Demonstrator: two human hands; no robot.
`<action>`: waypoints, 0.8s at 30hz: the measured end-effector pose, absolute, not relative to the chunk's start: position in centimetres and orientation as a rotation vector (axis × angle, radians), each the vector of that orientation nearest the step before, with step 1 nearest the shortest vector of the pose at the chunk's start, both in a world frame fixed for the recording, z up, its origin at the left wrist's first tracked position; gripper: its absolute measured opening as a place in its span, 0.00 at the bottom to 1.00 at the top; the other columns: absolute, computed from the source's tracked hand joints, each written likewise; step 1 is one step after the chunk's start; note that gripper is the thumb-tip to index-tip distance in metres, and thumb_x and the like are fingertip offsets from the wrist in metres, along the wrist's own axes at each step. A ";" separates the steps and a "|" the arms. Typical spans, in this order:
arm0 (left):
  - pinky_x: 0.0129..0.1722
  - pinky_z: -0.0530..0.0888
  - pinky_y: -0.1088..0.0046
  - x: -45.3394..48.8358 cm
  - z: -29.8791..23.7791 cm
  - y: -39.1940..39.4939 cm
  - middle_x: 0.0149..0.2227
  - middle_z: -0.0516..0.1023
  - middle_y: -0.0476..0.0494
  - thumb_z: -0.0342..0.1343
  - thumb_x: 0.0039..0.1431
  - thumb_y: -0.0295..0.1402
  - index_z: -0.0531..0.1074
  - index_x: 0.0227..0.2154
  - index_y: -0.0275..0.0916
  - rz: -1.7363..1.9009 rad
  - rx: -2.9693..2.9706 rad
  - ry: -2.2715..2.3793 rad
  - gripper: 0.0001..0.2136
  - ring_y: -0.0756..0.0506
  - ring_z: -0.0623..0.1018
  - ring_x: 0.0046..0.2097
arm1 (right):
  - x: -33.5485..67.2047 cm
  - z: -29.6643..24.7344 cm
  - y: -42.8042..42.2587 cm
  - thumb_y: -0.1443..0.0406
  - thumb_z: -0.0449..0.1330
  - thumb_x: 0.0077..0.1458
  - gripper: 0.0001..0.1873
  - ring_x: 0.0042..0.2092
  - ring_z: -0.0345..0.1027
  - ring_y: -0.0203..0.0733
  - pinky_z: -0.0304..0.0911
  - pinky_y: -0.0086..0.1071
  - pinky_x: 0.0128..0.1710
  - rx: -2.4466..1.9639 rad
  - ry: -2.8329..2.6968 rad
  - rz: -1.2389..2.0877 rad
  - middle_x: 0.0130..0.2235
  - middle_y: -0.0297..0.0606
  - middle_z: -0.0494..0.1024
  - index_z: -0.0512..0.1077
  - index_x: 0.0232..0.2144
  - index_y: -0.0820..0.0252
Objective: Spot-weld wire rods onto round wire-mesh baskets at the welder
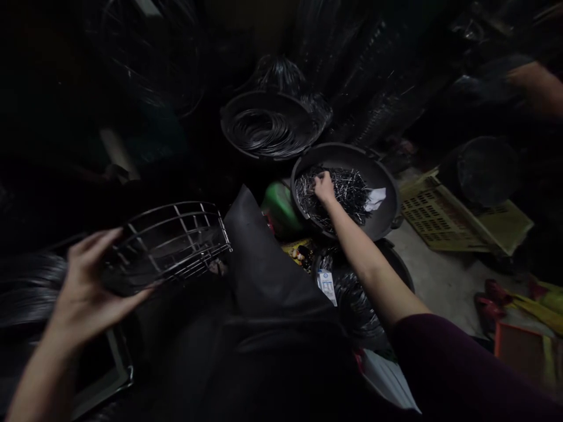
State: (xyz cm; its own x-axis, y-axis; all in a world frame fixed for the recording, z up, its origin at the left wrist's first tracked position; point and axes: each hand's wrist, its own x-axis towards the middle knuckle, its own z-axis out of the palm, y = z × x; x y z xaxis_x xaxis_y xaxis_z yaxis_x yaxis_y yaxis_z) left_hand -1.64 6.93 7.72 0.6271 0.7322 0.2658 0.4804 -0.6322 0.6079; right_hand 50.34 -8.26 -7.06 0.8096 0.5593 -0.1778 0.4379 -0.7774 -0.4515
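Note:
My left hand (90, 281) grips a wire basket (176, 243) by its near left end, thumb below and fingers above. The basket is tilted on its side, its metal bars facing right. My right hand (324, 187) reaches into a dark round basin (382, 205), its fingers pinched down among a heap of short metal wire pieces (352, 187). Whether a piece is between those fingertips is too small to make out. A white scrap of paper (375, 199) lies on the heap's right side. Dark cloth or leather (268, 264) covers my lap.
Behind stands another basin (226, 126) with coiled wire (264, 132). Wire coils (356, 299) with a white label (326, 285) sit under my right forearm. A yellow plastic crate (435, 211) stands at right, near a bystander's arm (539, 85). A green container (281, 205) is beside the basin.

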 end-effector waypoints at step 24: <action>0.64 0.54 0.37 0.6 2.9 3.0 0.66 0.53 0.31 0.67 0.46 0.49 0.53 0.66 0.47 0.412 2.450 0.978 0.46 0.26 0.56 0.66 | 26.2 -1.5 -11.7 0.42 0.67 0.41 0.28 0.27 0.72 0.41 0.69 0.35 0.30 -1.700 -0.906 0.968 0.24 0.32 0.74 0.73 0.33 0.58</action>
